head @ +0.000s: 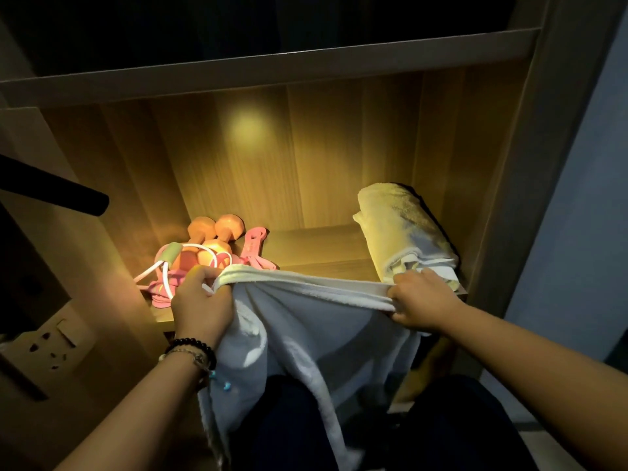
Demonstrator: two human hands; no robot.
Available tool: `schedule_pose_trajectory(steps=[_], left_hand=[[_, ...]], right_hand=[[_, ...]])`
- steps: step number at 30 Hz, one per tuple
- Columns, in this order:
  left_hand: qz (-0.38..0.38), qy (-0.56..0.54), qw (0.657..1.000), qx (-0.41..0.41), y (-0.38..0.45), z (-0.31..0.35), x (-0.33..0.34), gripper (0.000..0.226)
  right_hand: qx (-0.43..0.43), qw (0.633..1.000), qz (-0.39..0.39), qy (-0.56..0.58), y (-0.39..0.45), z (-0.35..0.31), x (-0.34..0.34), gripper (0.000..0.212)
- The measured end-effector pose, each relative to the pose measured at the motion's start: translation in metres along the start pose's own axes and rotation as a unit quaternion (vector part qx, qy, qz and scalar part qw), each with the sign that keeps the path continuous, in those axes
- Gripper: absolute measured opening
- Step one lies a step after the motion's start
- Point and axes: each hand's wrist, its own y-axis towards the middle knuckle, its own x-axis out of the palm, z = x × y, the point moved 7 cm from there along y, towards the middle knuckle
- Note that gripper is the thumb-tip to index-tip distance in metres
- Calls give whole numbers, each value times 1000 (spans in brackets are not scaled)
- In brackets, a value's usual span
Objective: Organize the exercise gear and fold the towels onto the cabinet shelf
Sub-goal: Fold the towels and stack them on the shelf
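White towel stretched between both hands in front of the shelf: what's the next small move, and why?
Probably bring the two hands together to fold it in half. The left hand and right hand each grip a top corner of the white towel, which hangs unfolded below the shelf. A rolled towel already sits on the right, and the pink exercise gear on the left.

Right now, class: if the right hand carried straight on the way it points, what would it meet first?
Probably the rolled towel on the shelf; the right hand, gripping the white towel, sits just before it, though depth is unclear.
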Motion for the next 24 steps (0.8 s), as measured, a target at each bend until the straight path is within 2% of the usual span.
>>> schedule_pose_trajectory(steps=[7,12,19,24], left_hand=[[4,22,1000,-13,0,-19,17,11],[-3,25,1000,-11,2,-21,36,15],[0,39,999,-10,8,-16,40,16],[6,92,996,-2,14,-20,34,7]], right_hand=[[-25,999,14,-35,-14,48,-22,30],[-37,999,-33,-17,-24,68,-22,32],[-7,997,-69,-16,-36,83,-8,23],[38,986,-136,89,-46,93,1,20]])
